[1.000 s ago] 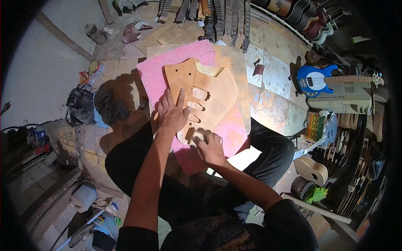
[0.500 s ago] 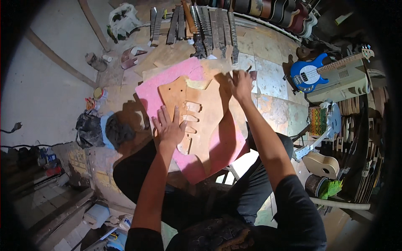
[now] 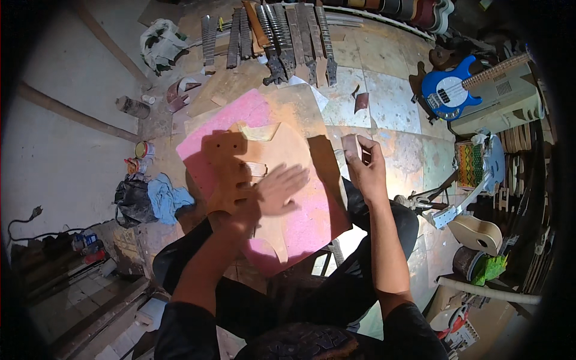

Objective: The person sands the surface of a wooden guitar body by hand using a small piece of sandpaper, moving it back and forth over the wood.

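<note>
An unpainted wooden electric guitar body point(image 3: 292, 144) with cut-out cavities lies on a pink mat point(image 3: 249, 109) before my knees. My left hand point(image 3: 281, 191) is spread flat over the middle of the body, its fingers stretched out and slightly blurred. Contact with the wood cannot be made out for certain. To the right of the body, my right hand point(image 3: 367, 165) is raised and grips a small brownish sanding block point(image 3: 350, 143) between thumb and fingers. Shadows of my arms darken the body's left part.
Several guitar necks point(image 3: 279, 45) lie at the far side. A sandpaper piece point(image 3: 361, 102) rests on the tiles. At right stand a blue bass guitar point(image 3: 444, 90) and a small acoustic body point(image 3: 477, 234). A blue cloth point(image 3: 165, 198) and black bag point(image 3: 133, 201) sit at left.
My left hand has slid right from the body's left edge to its middle. My right hand has drawn back from the far edge, showing the block. The body and mat appear shifted leftward.
</note>
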{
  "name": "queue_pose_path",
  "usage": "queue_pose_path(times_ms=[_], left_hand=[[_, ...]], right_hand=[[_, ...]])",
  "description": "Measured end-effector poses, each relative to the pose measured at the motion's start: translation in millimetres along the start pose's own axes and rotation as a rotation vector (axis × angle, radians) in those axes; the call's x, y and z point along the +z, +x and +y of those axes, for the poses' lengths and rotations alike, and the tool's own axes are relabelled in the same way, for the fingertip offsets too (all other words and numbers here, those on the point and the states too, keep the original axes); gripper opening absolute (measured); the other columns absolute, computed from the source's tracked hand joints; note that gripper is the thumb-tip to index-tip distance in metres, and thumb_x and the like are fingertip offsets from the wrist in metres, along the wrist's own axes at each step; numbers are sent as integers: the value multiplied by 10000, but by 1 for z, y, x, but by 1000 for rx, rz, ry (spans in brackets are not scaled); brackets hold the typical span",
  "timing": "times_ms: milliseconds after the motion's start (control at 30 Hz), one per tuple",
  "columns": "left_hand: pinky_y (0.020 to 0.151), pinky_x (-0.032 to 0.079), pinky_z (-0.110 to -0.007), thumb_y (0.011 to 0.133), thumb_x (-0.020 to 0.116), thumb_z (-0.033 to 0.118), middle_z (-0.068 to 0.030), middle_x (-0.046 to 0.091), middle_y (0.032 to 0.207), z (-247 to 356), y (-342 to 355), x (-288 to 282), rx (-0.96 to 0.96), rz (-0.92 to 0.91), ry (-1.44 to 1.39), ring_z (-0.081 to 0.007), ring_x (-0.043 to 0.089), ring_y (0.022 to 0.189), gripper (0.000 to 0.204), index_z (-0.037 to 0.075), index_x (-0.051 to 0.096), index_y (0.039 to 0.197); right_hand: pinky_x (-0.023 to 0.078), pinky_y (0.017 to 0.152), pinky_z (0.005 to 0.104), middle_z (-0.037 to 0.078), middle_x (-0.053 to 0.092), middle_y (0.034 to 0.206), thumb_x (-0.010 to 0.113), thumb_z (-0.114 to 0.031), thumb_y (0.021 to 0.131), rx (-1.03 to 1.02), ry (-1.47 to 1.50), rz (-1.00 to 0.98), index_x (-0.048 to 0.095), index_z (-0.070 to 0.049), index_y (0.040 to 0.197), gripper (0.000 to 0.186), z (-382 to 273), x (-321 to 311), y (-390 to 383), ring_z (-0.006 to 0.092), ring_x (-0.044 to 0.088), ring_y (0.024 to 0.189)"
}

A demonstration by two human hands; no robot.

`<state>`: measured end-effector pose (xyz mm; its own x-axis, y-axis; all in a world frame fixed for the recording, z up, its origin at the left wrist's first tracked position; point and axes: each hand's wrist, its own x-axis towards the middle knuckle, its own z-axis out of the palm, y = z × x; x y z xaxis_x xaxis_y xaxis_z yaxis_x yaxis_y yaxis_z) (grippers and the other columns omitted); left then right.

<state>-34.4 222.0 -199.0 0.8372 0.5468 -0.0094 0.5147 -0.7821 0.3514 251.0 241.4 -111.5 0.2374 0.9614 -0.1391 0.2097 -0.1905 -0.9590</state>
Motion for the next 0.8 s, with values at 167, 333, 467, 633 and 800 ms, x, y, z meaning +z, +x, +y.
queue_pose_path(times_ms=[167,333,467,633,800], left_hand=[[1286,244,-590,994,625,386,-127,425,1691,-84,88,-22,-220,30,-15,-347,355,1574,662,103,504,1579],[1293,222,-606,1015,577,368,-127,406,1702,-73,115,-25,-437,25,85,-371,320,1588,628,108,504,1581],[1310,186,-599,1013,558,316,-150,343,1729,-19,58,-5,-214,61,91,-374,251,1620,648,68,455,1602],[1317,162,-581,1017,519,378,-185,357,1718,73,-14,22,-81,-105,98,-343,258,1628,682,21,455,1595],[1326,165,-545,1011,546,494,-163,400,1699,159,-61,39,4,-245,-84,-336,289,1614,731,49,483,1587]], right_hand=[[500,912,300,77,633,1172,789,-114,972,90,170,-72,579,10,1348,448,-2,5,2,141,570,1058],[496,986,341,140,648,1274,787,-113,969,33,47,0,570,35,1362,473,14,-10,9,189,590,1118],[483,1051,362,170,638,1333,795,-110,957,5,67,-10,571,41,1360,485,4,2,6,234,601,1210],[489,1069,380,212,631,1340,816,-118,935,-96,13,1,598,43,1324,475,33,9,8,281,620,1236],[499,1058,390,223,635,1308,825,-125,928,-173,-67,36,602,45,1327,488,48,16,7,296,624,1241]])
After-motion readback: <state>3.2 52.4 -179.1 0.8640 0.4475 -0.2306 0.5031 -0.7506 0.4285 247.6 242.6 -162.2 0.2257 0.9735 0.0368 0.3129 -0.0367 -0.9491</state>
